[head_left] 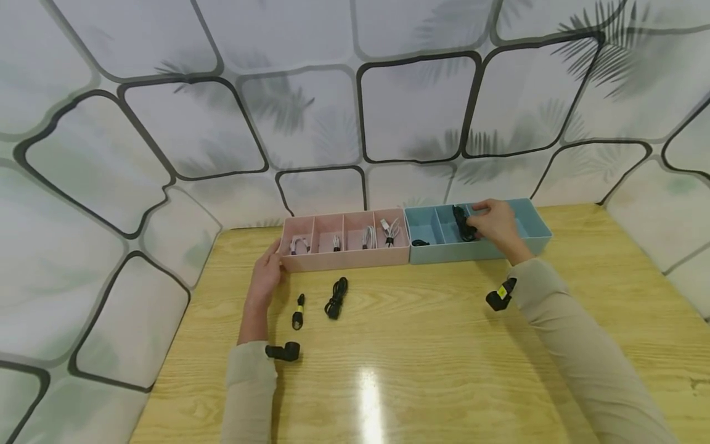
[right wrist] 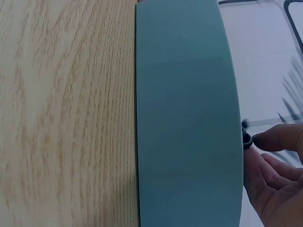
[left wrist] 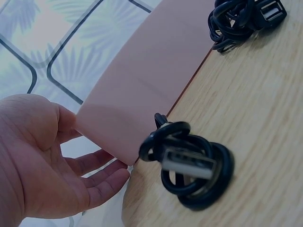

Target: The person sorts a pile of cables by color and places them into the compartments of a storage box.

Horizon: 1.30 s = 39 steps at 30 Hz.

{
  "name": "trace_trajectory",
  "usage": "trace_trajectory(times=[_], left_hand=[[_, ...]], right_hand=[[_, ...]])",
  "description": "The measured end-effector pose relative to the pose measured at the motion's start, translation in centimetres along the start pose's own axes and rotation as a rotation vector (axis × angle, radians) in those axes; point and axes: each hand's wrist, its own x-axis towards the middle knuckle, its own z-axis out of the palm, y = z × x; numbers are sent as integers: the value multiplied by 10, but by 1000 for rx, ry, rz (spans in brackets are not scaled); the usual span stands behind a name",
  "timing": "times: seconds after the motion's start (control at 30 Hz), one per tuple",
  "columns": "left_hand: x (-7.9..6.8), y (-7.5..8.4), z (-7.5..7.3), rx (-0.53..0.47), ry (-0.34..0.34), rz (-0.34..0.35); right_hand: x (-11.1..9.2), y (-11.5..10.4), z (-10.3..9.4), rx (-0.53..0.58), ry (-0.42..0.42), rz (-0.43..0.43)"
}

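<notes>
My left hand rests on the left end of a pink divided box, thumb and relaxed fingers touching its corner in the left wrist view. Every pink compartment holds a light-coloured cable, one being a white cable. Above the blue divided box, my right hand pinches a bundled black cable at its second compartment from the left. Only a bit of that cable shows past the blue wall in the right wrist view. A small black cable lies in the leftmost blue compartment.
On the wooden table, in front of the pink box, lie a short black cable with a yellow band and a longer coiled black cable. A patterned cloth wall rises right behind the boxes, which stand end to end.
</notes>
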Motion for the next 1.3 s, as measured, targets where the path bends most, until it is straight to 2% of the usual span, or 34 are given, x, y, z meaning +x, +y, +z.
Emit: trace_trajectory(times=[0.13, 0.37, 0.8, 1.07, 1.3], left_hand=[[-1, 2, 1, 6, 12, -13], [-1, 3, 2, 11, 12, -25], [0, 2, 2, 25, 5, -18], [-1, 0, 0, 27, -2, -16], [1, 0, 1, 21, 11, -16]], right_hand=[[-1, -2, 1, 36, 19, -10], [-4, -4, 2, 32, 38, -17], [-8, 0, 6, 77, 40, -47], [-15, -3, 14, 158, -15, -38], [-25, -13, 31, 157, 6, -156]])
